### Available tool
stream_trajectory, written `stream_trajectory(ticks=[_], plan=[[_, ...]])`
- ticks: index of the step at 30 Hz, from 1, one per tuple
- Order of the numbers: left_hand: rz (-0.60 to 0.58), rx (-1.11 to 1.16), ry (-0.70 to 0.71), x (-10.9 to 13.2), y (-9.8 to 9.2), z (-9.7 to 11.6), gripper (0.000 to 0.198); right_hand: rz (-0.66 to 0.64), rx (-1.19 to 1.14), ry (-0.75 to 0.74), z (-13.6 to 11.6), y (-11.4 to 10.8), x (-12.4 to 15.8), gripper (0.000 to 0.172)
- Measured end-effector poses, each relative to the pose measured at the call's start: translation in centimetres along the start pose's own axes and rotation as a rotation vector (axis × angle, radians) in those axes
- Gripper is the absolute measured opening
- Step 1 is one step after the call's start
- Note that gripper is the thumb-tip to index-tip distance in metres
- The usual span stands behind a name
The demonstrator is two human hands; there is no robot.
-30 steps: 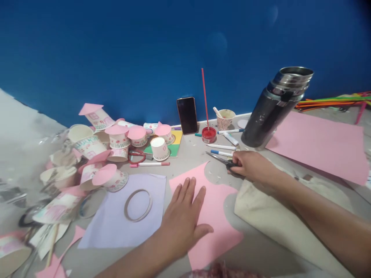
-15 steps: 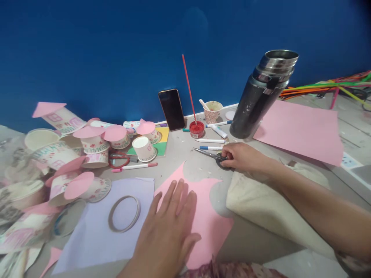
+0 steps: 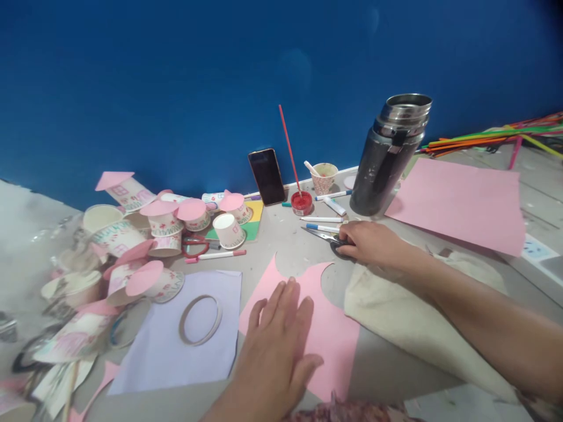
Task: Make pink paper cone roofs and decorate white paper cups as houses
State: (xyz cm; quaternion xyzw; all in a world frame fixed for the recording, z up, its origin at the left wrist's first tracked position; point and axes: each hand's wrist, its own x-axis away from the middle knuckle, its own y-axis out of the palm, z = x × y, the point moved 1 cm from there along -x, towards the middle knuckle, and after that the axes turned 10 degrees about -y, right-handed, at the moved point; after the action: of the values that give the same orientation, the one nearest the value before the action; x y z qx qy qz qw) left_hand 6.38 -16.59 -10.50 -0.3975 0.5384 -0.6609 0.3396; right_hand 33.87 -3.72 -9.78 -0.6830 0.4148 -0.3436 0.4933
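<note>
My left hand [image 3: 277, 346] lies flat with fingers stretched on a cut sheet of pink paper [image 3: 328, 328], whose top edge has curved bites taken out. My right hand [image 3: 369, 243] is closed on the dark handles of the scissors [image 3: 321, 234]. Their blades rest low over the table, pointing left. Just behind the blades lie a blue-capped marker [image 3: 322, 228] and a white pen [image 3: 320, 220]. Left of my left hand a purple sheet [image 3: 185, 363] carries a tape ring [image 3: 181, 324].
Decorated paper cups with pink paper tops [image 3: 160, 220] crowd the left side. A phone [image 3: 267, 179] leans on the blue wall. Further right stand a red paint pot [image 3: 302, 203], a paper cup [image 3: 324, 181] and a dark flask [image 3: 382, 170]. A beige cloth [image 3: 396, 310] lies under my right forearm.
The whole view has shifted slightly, so the table's things appear a little lower and many further right. My left hand stays on the pink paper, and my right hand keeps hold of the scissors.
</note>
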Motion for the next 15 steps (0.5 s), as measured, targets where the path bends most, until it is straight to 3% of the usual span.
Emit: stream_trajectory(ticks=[3, 7, 11, 15], plan=[[-0.092, 0.003, 0.107, -0.4, -0.4, -0.9, 0.075, 0.030, 0.036, -0.002, -0.5, -0.1, 0.1, 0.014], [-0.184, -0.037, -0.045, -2.0, -0.1, 0.2, 0.076, 0.047, 0.073, 0.013, -1.2, -0.2, 0.1, 0.012], [-0.119, -0.023, -0.127, -2.7, 0.4, 1.5, 0.082, 0.049, 0.077, 0.028, -1.5, -0.2, 0.1, 0.013], [-0.110, 0.039, -0.049, -2.4, -0.5, 0.3, 0.086, 0.108, -0.025, -0.067, -2.1, 0.1, 0.5, 0.021]])
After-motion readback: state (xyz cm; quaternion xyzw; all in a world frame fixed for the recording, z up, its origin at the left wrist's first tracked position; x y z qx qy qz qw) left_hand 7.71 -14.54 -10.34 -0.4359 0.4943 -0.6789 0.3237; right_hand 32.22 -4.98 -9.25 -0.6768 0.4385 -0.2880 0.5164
